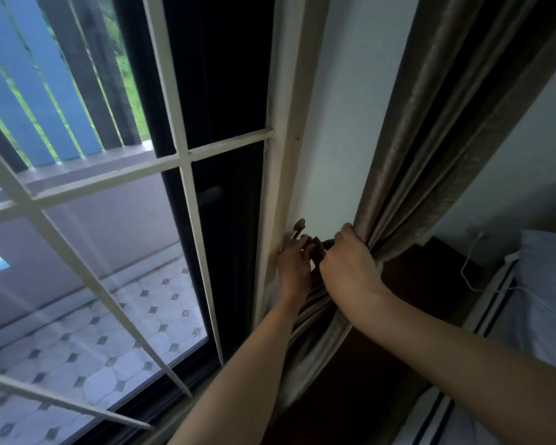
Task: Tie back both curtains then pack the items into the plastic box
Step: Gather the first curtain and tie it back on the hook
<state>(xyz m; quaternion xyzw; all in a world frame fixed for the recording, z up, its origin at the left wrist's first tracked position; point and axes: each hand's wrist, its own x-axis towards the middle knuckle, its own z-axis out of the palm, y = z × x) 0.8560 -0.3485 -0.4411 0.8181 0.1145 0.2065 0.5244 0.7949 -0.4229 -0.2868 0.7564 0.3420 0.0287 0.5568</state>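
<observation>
Head view, curtain: I see the grey-brown curtain [430, 139] hanging from 1 o'clock down to the centre, where it is bunched tight.
Right hand: my right hand [350, 264] is closed in a fist round the gathered folds.
Left hand: my left hand [294, 264] has curled fingers pinching the end of the dark tieback [319, 248], which runs between the two hands.
Hook: a small brown hook [299, 225] sits on the white wall at 12 o'clock of the left hand, just beside its fingertips.
Step in hand: I judge the tieback's loop is not yet on the hook.
Doing it well: I would hold the bunch firm, draw the band snug, and lift the loop fully over the hook's tip before letting go.
Room: barred window [187, 155] at 9 o'clock; a bed [546, 300] with a white cable [467, 271] at 3 o'clock.
Plastic box: not in view.
</observation>
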